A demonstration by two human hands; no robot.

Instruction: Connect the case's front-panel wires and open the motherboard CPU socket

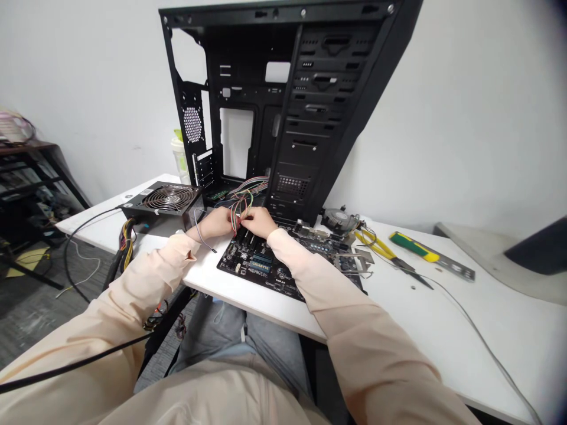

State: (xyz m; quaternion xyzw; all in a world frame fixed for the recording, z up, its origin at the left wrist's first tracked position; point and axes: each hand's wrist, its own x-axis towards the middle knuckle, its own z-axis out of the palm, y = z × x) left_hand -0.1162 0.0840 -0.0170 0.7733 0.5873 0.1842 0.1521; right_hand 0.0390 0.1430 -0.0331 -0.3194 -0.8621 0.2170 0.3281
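Both of my hands meet at a bundle of thin coloured wires (pixel 243 203) in front of the case opening. My left hand (pixel 217 223) has its fingers closed on the wires from the left. From the right, my right hand (pixel 259 222) pinches them close by; its fingertips are partly hidden. Below the hands lies a black motherboard (pixel 261 265) flat on the table. The wires run back into the black computer case (pixel 292 118), which stands upright with its side open. A single thin wire (pixel 200 233) hangs by my left wrist, its small plug near the board's edge.
On the left of the white table (pixel 443 342) sits a power supply (pixel 163 203) with cables over the edge. A cooling fan (pixel 340 219), yellow-handled pliers (pixel 390 254), a green-yellow screwdriver (pixel 414 247) and a metal I/O plate (pixel 458 270) lie right. A bottle (pixel 179 156) stands behind.
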